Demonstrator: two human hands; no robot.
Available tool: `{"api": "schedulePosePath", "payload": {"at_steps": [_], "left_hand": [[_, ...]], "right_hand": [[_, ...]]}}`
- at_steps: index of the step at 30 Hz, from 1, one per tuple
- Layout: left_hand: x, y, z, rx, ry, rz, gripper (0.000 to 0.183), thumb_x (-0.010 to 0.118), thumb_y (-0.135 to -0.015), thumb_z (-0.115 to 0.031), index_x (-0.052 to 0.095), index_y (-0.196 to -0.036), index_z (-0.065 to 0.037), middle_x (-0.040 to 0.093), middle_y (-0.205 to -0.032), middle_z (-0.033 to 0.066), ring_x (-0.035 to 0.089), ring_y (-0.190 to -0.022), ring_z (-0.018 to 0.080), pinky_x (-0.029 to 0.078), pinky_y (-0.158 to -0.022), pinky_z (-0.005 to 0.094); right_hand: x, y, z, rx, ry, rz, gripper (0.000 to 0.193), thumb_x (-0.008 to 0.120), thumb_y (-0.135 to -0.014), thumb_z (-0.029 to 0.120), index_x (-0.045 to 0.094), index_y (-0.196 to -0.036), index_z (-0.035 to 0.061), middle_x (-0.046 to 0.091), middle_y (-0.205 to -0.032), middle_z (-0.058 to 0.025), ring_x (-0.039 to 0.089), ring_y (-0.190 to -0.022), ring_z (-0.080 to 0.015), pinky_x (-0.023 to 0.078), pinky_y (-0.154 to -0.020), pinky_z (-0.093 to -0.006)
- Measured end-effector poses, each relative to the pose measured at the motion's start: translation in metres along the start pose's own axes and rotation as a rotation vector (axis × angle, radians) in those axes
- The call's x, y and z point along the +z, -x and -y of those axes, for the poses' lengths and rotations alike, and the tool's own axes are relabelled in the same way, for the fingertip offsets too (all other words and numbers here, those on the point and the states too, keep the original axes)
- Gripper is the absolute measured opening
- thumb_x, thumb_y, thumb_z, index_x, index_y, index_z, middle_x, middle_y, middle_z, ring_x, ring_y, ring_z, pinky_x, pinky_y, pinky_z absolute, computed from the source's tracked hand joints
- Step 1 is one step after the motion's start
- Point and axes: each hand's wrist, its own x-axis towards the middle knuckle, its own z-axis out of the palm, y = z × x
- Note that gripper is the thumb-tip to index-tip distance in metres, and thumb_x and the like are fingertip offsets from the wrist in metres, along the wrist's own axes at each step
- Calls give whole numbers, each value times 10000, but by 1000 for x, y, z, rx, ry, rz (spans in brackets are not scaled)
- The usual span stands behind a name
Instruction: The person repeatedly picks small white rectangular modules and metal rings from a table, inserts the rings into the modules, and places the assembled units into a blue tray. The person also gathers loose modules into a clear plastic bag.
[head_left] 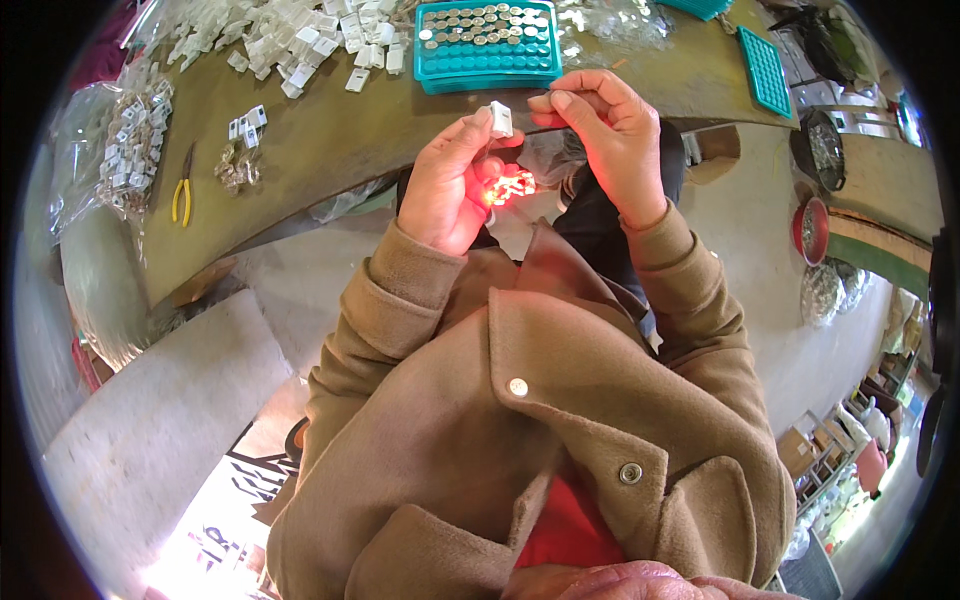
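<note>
My left hand [440, 190] grips a small white plastic battery case [501, 120] between thumb and fingers, above the table's front edge. Below it, against the same hand, a small bundle of string lights [512, 186] glows red. To its right, my right hand [618, 135] is closed in a pinch, thumb against forefinger; what it holds, if anything, is too small to make out. Just beyond both hands lies a teal tray [490, 86] with round pockets. Silver button cells [480, 22] fill its far rows.
A heap of white cases [310, 45] covers the table's far left. Yellow-handled pliers [183, 190] lie near a wired light set [238, 165] and a clear bag of wired cases [135, 140]. Another teal tray [765, 70] rests at the right edge. A red bowl [810, 230] stands beyond.
</note>
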Motion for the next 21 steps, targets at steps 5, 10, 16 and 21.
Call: {"api": "schedulePosePath", "payload": {"at_steps": [5,10,16,21], "left_hand": [[3,1,1,-27,-12,34,245,597,-1004,-303,639,-1056,-68,686,-943,28,540,-653,55,567,-716,317],[7,3,1,-49,-2,117,263,592,-1007,-320,636,-1086,-73,679,-961,11,526,-660,43,561,-742,327],[13,3,4,-27,-13,117,272,578,-1015,-315,636,-1105,-65,683,-963,7,524,-668,40,546,-744,300],[14,3,6,-7,-17,108,284,581,-1012,-309,641,-1085,-41,670,-932,0,524,-674,43,527,-724,270]], "right_hand": [[-8,1,-2,210,-370,72,160,618,-984,141,615,-1057,-1,720,-1053,-136,685,-960,-172,544,-911,-317],[-3,2,-9,202,-339,78,152,628,-982,149,661,-1039,12,713,-1037,-68,637,-943,-114,511,-895,-280],[5,7,-8,81,-216,87,132,637,-968,97,671,-1027,-16,693,-1025,-38,603,-942,-82,494,-869,-246],[6,6,-6,-150,56,118,88,634,-934,35,645,-999,-22,693,-989,-62,612,-905,-100,502,-838,-256]]}}
